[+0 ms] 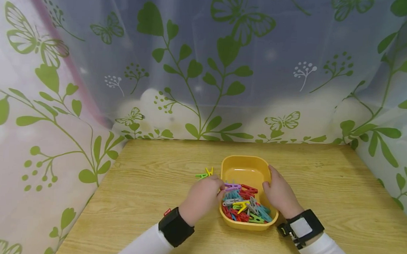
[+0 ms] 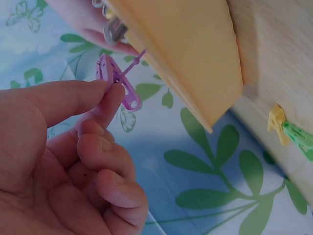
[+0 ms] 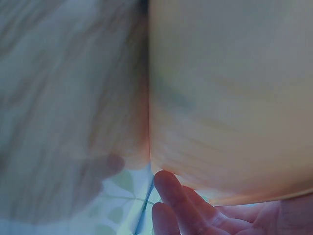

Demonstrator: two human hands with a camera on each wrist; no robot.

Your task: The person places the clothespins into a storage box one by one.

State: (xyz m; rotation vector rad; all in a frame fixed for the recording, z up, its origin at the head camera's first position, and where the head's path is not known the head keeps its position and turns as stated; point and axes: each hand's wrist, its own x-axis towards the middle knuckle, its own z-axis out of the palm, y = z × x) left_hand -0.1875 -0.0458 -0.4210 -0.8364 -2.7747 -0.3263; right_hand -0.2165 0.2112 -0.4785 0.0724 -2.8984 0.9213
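My left hand pinches a purple clothespin between thumb and index finger, at the left rim of a yellow plastic basket. In the left wrist view its other fingers are loosely curled. My right hand grips the basket's right side, thumb at the rim and fingers along the outer wall. Mixed clothespins fill the basket's near half, among them a yellow clothespin, a green clothespin and several red, blue and grey ones.
On the wooden table, a green clothespin and a yellow clothespin lie left of the basket, just beyond my left hand. A leaf-and-butterfly patterned curtain hangs behind the table and along both sides.
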